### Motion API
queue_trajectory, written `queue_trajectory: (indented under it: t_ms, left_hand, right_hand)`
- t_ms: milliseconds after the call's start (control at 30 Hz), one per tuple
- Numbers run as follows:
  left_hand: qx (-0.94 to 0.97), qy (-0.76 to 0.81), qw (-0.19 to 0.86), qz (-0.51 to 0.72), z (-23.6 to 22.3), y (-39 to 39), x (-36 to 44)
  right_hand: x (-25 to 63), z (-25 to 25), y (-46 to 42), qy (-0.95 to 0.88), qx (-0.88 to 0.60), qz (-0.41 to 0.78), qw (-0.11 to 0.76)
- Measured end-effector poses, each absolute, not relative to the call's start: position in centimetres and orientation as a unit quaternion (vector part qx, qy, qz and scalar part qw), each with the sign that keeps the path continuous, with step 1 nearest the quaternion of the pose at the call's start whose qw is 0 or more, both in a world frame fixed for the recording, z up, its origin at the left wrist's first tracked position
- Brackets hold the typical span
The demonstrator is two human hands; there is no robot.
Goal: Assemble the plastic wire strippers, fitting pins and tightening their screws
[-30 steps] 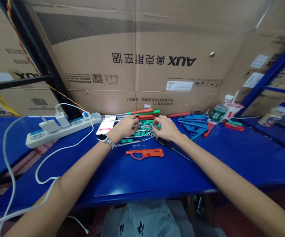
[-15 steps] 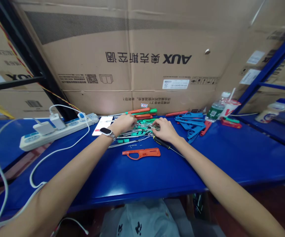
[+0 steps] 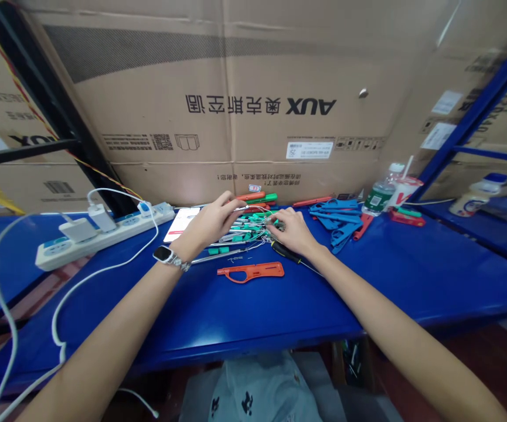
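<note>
A thin pale wire (image 3: pixel 258 207) bridges the gap between the 2 hands, its length running mostly left to right in a shallow arc above a pile of green and silver parts (image 3: pixel 249 224). The left hand (image 3: pixel 218 220) is at its left end: thumb and fingertips are brought together on the wire, leaving little opening, and the palm is raised a little above the tabletop (image 3: pixel 279 319). The right hand (image 3: pixel 293 230) is lower, at the right edge of the pile, fingers curled in toward the thumb. Its fingertips are small and partly lost among the parts, so I cannot tell whether it grips the wire, another piece or nothing.

The pile lies between the hands, about equally near each. An orange shell (image 3: pixel 253 271) lies closer to the person, apart from both hands, its long axis roughly left to right and its looped part at the left. A screwdriver (image 3: pixel 285 252) is just beside the right hand, slanting so its shaft reaches the right forearm. At the near left of the pile is a silver rod (image 3: pixel 218 257), near the left wrist with its watch (image 3: pixel 162 253). Blue shells (image 3: pixel 340 217) are heaped to the right of the right hand.
</note>
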State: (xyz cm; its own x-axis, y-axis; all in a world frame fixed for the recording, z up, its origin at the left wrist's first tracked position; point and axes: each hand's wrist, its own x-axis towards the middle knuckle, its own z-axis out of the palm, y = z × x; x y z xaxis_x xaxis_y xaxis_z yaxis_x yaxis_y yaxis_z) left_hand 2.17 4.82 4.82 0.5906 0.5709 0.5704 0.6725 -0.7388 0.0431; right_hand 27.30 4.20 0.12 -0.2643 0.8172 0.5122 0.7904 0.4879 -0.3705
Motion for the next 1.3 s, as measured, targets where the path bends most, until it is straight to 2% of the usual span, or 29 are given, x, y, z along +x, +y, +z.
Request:
queue_trajectory:
  t_ms: [167, 433, 567, 733, 867, 1300]
  left_hand:
    - [-0.884, -0.354, 0.031, -0.303, 4.2, 2.7, 0.2]
    - [-0.893, -0.391, -0.066, -0.211, 2.2, -0.4, -1.2]
    - [-0.885, -0.407, -0.107, -0.2, 2.0, -1.0, -1.1]
    - [-0.889, -0.4, -0.131, -0.182, 2.1, -2.0, -0.2]
    - [-0.888, -0.396, -0.149, -0.18, 1.9, -2.1, 0.1]
    - [-0.879, -0.419, -0.176, -0.146, 1.2, -1.3, -0.5]
  right_hand:
    - [27.2, 0.7, 2.0, -0.788, -0.43, 0.145, 0.417]
    - [26.2, -0.1, -1.7, -0.804, -0.415, 0.227, 0.361]
    - [25.7, 0.0, -2.9, -0.814, -0.429, 0.189, 0.343]
    - [25.4, -0.6, -3.7, -0.847, -0.459, 0.065, 0.26]
    - [25.1, -0.8, -3.9, -0.858, -0.466, 0.027, 0.215]
    - [24.2, -1.3, -4.0, -0.848, -0.487, -0.002, 0.209]
